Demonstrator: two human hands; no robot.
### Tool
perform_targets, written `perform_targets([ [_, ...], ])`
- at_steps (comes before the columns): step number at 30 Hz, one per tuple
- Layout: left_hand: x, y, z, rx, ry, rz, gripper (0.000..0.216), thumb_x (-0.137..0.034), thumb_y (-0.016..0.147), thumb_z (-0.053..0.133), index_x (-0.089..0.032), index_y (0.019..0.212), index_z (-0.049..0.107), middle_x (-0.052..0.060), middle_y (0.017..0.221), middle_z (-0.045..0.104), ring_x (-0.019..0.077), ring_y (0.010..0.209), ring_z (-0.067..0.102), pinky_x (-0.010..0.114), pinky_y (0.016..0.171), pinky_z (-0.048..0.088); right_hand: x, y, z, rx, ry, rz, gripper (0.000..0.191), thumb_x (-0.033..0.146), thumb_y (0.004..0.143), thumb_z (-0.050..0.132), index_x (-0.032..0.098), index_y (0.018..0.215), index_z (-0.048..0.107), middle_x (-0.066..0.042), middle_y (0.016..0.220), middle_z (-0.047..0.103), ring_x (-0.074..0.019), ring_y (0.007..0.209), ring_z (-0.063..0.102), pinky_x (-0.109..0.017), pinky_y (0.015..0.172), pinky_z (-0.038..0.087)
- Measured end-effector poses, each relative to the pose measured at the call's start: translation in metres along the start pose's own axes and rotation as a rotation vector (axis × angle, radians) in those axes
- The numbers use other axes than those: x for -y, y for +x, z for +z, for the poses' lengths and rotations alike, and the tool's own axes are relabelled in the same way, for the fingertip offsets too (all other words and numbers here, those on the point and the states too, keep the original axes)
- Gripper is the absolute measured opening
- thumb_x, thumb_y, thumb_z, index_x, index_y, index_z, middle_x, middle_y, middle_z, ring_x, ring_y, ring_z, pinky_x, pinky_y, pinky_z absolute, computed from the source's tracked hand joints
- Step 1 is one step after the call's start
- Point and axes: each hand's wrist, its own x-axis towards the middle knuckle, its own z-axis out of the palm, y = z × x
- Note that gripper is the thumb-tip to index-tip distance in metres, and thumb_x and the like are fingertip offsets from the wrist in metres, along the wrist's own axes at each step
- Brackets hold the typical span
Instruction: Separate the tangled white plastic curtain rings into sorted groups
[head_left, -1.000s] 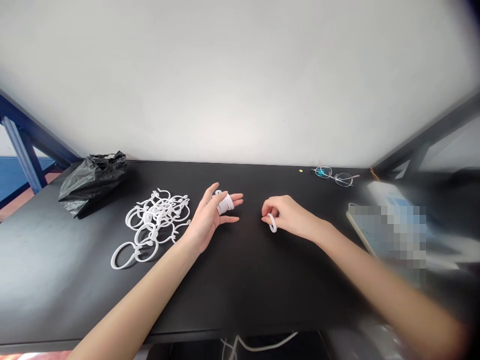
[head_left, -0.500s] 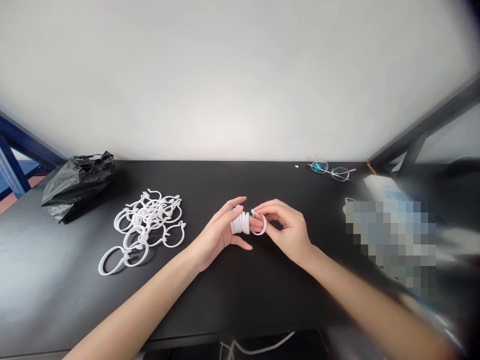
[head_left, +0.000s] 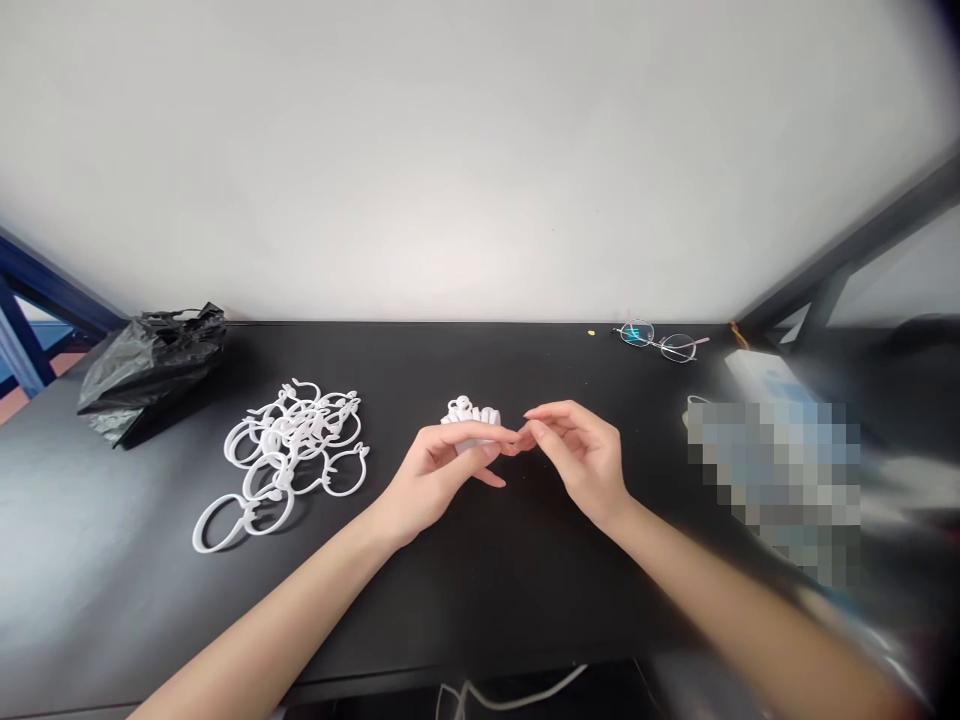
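Note:
A stack of white plastic clip rings [head_left: 471, 414] sits around the fingers of my left hand [head_left: 431, 480], with knobbed clip ends sticking up at the far side. My left thumb and index finger reach forward over the near side of the stack and hide part of it. Close to the left fingertips is my right hand [head_left: 581, 455], its fingers loosely curved and thumb apart. No ring shows in it; whether it touches the left fingertips is hard to make out. Left of both hands lies a tangled pile of similar white clip rings [head_left: 343, 490] on the black table [head_left: 480, 590].
A crumpled black plastic bag [head_left: 150, 375] lies at the back left. Eyeglasses [head_left: 658, 342] rest at the back right, near a small yellow bit [head_left: 591, 333]. A white and blue package [head_left: 769, 375], partly pixelated, is at the right. A pale cable [head_left: 517, 703] hangs below the front edge.
The ring that my right hand held at the left fingertips is now out of its grasp, apparently on the stack. My left index finger and thumb have come forward over the rings.

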Motion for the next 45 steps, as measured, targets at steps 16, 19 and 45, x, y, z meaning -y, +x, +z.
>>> perform_targets([
  [16, 0.011, -0.016, 0.014, 0.094, 0.296, 0.061, 0.083, -0.026, 0.091, 0.060, -0.026, 0.157, 0.011, 0.007, 0.096, 0.067, 0.0205, 0.084, 0.063, 0.036, 0.082, 0.055, 0.015, -0.004, 0.012, 0.331, 0.445, 0.549, 0.057, 0.028, 0.069, 0.083, 0.023, 0.121, 0.061, -0.002, 0.100, 0.069, -0.0164, 0.090, 0.067, -0.031, 0.085, 0.054],
  [19, 0.013, -0.016, 0.016, 0.111, 0.309, 0.050, 0.085, -0.026, 0.091, 0.059, -0.026, 0.158, 0.007, 0.008, 0.100, 0.066, 0.0205, 0.085, 0.064, 0.038, 0.084, 0.055, 0.017, -0.005, 0.012, 0.303, 0.485, 0.568, 0.053, 0.025, 0.068, 0.083, 0.023, 0.117, 0.064, -0.002, 0.098, 0.070, -0.0152, 0.084, 0.067, -0.029, 0.081, 0.055],
  [45, 0.016, -0.016, 0.021, 0.365, 0.696, 0.268, 0.038, -0.018, 0.099, 0.040, -0.019, 0.130, 0.063, 0.011, 0.089, 0.068, 0.0177, 0.072, 0.059, 0.028, 0.063, 0.046, 0.015, -0.007, 0.017, 0.159, 0.481, 0.662, 0.027, 0.042, 0.080, 0.075, 0.021, 0.097, 0.076, -0.007, 0.101, 0.077, -0.0234, 0.097, 0.073, -0.036, 0.089, 0.058],
])
